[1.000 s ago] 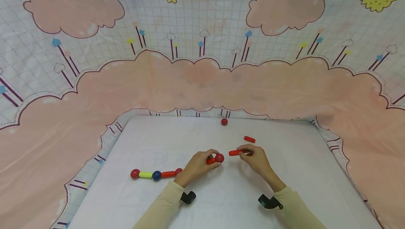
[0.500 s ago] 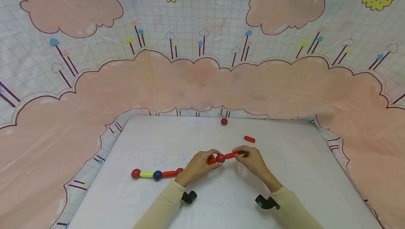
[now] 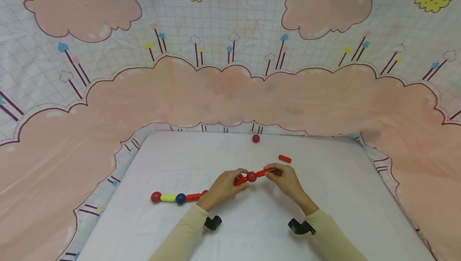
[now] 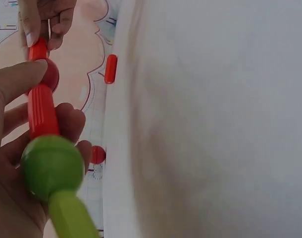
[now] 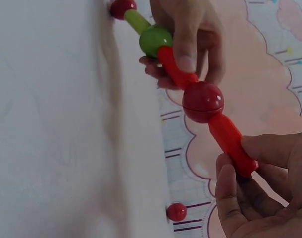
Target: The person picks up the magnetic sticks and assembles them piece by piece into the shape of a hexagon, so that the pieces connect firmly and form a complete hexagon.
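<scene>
Above the middle of the table, my left hand (image 3: pixel 225 187) grips a red rod (image 4: pixel 43 111) of a ball-and-rod chain, its thumb on the red ball (image 3: pixel 251 177) at the rod's right end. A green ball (image 4: pixel 53 167) and a yellow-green rod (image 4: pixel 74 218) join that rod's other end. My right hand (image 3: pixel 286 179) pinches another red rod (image 5: pixel 232 144) between thumb and fingers; this rod's left end meets the same red ball. The chain's left part, with a blue ball (image 3: pixel 180 199) and a red ball (image 3: pixel 156 197) at its end, lies to the left, partly hidden by my left hand.
A loose red rod (image 3: pixel 285 159) lies beyond my right hand. Farther back, a single red ball (image 3: pixel 256 138) sits near the far edge of the white table (image 3: pixel 201 149). A patterned cloth (image 3: pixel 230 97) rises behind and around the table.
My right hand has moved left, bringing its red rod from apart to touching the red ball by my left hand. Both hands then rise slightly with the joined pieces.
</scene>
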`<state>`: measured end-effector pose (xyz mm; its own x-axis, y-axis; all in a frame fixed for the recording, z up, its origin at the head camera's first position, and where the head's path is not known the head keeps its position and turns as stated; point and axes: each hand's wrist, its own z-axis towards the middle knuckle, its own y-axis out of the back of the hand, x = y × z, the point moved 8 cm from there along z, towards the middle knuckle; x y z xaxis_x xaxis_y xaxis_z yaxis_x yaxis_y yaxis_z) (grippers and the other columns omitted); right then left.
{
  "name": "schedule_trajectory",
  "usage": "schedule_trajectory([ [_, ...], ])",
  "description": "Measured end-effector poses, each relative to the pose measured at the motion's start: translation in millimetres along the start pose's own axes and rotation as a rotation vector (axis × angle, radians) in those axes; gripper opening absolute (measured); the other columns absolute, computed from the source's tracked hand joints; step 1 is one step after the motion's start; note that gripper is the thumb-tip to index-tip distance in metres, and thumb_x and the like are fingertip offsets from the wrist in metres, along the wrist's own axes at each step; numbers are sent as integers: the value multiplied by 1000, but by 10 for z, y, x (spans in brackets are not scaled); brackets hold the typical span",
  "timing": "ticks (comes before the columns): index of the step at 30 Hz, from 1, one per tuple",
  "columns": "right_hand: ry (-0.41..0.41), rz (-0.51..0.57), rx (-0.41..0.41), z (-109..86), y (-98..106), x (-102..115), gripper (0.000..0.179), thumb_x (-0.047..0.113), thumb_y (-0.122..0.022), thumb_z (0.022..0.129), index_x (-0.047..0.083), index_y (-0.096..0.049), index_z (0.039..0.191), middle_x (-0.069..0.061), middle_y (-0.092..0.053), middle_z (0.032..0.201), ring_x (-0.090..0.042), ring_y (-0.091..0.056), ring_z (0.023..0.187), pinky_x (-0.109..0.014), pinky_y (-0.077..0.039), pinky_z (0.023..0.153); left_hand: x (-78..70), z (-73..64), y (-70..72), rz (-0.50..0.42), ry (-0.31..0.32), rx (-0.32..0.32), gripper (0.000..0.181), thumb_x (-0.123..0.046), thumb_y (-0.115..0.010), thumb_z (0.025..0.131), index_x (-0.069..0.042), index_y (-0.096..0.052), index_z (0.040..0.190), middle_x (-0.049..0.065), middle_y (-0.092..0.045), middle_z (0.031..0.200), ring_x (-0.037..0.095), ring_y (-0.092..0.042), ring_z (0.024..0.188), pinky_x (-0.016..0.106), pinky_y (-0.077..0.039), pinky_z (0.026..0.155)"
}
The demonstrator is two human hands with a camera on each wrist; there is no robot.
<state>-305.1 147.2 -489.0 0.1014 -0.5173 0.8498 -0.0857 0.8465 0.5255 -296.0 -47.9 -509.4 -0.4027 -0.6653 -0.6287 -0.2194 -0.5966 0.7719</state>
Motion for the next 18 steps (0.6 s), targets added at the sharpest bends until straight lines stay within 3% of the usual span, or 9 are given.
schedule_trajectory([
  [6, -32, 6, -30, 85, 48, -63, 23, 9, -73, 88, 10, -73, 110, -10, -72, 106, -19, -66, 86, -25, -51, 73, 145, -138, 172, 14, 46, 10, 40, -30, -70, 91, -19, -62, 128, -5, -70, 102, 13, -59, 92, 37, -52, 87],
  [9, -28, 12, -37, 126, 83, -91, 23, 9, -73, 88, 8, -73, 110, -12, -71, 106, -21, -67, 86, -25, -51, 71, 230, -211, 242, 46, 43, 20, 38, -32, -68, 92, -18, -63, 127, -6, -70, 107, 12, -62, 97, 37, -51, 89],
  [13, -11, 31, -40, 182, 119, -119, 24, 9, -72, 88, 5, -73, 112, -14, -70, 108, -22, -68, 88, -24, -51, 70, 352, -312, 315, 83, 51, 46, 34, -31, -68, 93, -18, -64, 125, -5, -70, 108, 10, -65, 96, 33, -52, 84],
  [18, -8, 47, -60, 240, 184, -181, 25, 9, -72, 88, 3, -72, 113, -15, -69, 112, -24, -68, 93, -21, -51, 72, 491, -398, 424, 107, 91, 61, 33, -28, -70, 91, -14, -66, 121, -3, -69, 98, 8, -62, 84, 31, -51, 75],
])
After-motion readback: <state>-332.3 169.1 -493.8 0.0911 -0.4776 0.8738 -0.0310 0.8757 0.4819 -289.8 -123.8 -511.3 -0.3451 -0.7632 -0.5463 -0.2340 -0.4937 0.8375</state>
